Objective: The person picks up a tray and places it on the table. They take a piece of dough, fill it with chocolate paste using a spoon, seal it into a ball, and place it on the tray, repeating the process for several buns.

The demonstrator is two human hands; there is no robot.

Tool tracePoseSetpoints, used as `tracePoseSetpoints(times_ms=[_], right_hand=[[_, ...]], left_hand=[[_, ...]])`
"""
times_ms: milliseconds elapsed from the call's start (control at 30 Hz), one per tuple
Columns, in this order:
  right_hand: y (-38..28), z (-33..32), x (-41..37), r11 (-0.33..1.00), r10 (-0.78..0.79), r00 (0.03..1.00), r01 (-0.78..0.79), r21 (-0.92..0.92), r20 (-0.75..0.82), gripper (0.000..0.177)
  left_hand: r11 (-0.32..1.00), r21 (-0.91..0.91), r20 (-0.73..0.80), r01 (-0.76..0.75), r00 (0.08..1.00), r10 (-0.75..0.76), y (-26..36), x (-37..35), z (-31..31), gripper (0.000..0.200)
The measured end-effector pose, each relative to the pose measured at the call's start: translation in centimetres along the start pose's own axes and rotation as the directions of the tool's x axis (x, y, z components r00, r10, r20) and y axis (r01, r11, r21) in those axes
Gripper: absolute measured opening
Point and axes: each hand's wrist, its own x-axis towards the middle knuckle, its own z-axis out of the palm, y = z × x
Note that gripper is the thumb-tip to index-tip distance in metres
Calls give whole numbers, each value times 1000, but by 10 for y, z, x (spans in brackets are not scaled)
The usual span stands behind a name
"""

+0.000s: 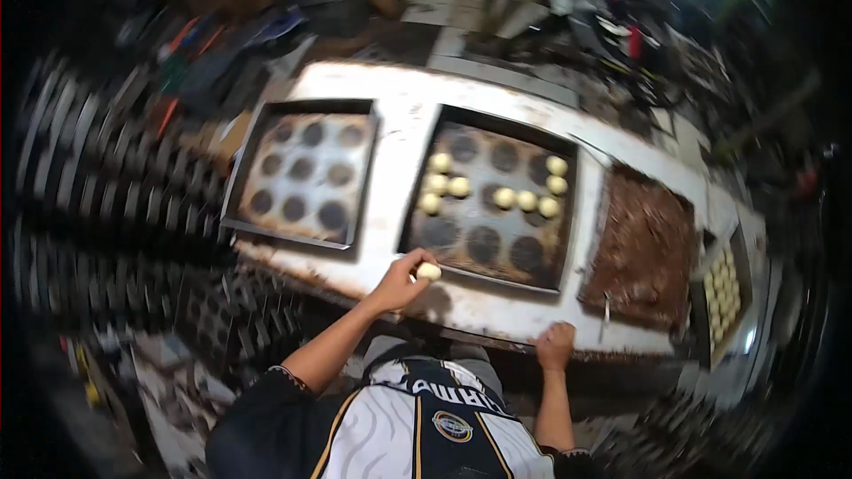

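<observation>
At the left of the white, brown-stained tabletop (398,155) sits a square, dark-rimmed metal tray (286,180) marked with round dark spots, containing no balls. To its right, the left hand (401,282) is nearly closed, thumb and fingers pinching a small, pale-yellow, round ball (429,271). The ball projects from the fingertips on the hand's right side, at the near left corner of a second square, dark metal tray (461,218); contact with the rim cannot be determined. That tray carries two separated groups of similar balls, one left, one right. Further right, the right hand (556,346) is curled into a fist at the table's near edge, well apart from the held ball; its contents cannot be determined. Beyond lies a glossy, dark-brown, rectangular mass (643,244), then a dark-edged tray with rows of pale balls (724,297).
</observation>
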Motion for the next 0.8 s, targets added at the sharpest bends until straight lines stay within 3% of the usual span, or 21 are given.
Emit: tracePoseSetpoints(times_ms=[67, 100, 133, 167, 200, 233, 267, 300, 333, 367, 400, 433, 467, 533, 567, 600, 667, 700, 733, 800], right_hand=[[-22, -27, 17, 974, 219, 952, -225, -6, -214, 19], [-33, -24, 25, 851, 525, 837, -519, 79, -154, 20], [-36, -28, 36, 632, 775, 627, -765, 126, -81, 22], [11, 20, 30, 563, 773, 630, -738, 373, 80, 21], [-57, -11, 57, 185, 688, 564, -745, 641, 456, 16], [-110, -3, 87, 794, 286, 934, -357, 493, 215, 13], [-215, -30, 129, 864, 90, 981, -164, 477, 174, 16], [-309, -61, 164, 874, -19, 968, -106, 475, 250, 20], [-356, -49, 195, 844, -225, 952, 84, 530, 208, 23], [-412, -43, 230, 776, -490, 867, 479, 410, -85, 17], [-448, -30, 253, 792, -524, 851, 501, 349, -32, 25], [-489, -11, 278, 706, -563, 798, 600, 376, -217, 24], [-519, 20, 297, 649, -565, 775, 629, 428, -283, 26], [-545, 82, 320, 551, -759, 649, 681, 483, -51, 24], [-536, 116, 327, 560, -816, 555, 694, 452, 159, 28], [-524, 135, 332, 560, -825, 435, 713, 423, 360, 34], [-516, 125, 328, 654, -747, 621, 620, 434, 238, 55], [-512, 123, 329, 671, -741, 603, 648, 361, 296, 56], [-505, 123, 327, 688, -722, 591, 667, 285, 361, 57], [-507, 129, 309, 704, -684, 534, 661, 260, 496, 59]], left_hand=[[984, -135, -36, 113, 992, -119, 2, -53, -31, 26], [966, -197, -38, 165, 984, -175, 1, -75, -49, 26], [967, -165, -58, 194, 977, -206, 0, -96, -68, 27], [954, -234, -63, 188, 976, -208, -2, -113, -87, 27], [934, -304, -60, 186, 975, -213, -7, -130, -106, 28], [885, -417, -72, 206, 963, -258, -20, -144, -121, 30], [837, -514, -100, 190, 955, -278, -27, -154, -138, 30], [837, -528, -170, 142, 948, -268, -47, -161, -152, 30], [833, -544, -237, 99, 934, -266, -67, -168, -161, 30], [782, -613, -230, 112, 922, -312, -63, -172, -177, 32], [710, -701, -229, 69, 921, -316, -71, -174, -186, 33], [639, -767, -204, 54, 924, -323, -62, -177, -198, 30], [568, -822, -187, 32, 927, -324, -45, -179, -214, 28], [761, -638, -212, 116, 924, -319, -32, -192, -241, 29], [868, -492, -330, 74, 907, -264, -42, -198, -246, 30], [854, -514, -359, 76, 886, -295, -35, -210, -253, 29], [831, -553, -431, 54, 836, -341, -19, -230, -267, 28], [802, -597, -456, 32, 809, -371, -27, -238, -270, 23], [900, -422, -510, 109, 792, -335, -39, -239, -274, 21], [954, -34, -527, 299, 806, -271, -58, -242, -271, 19]])
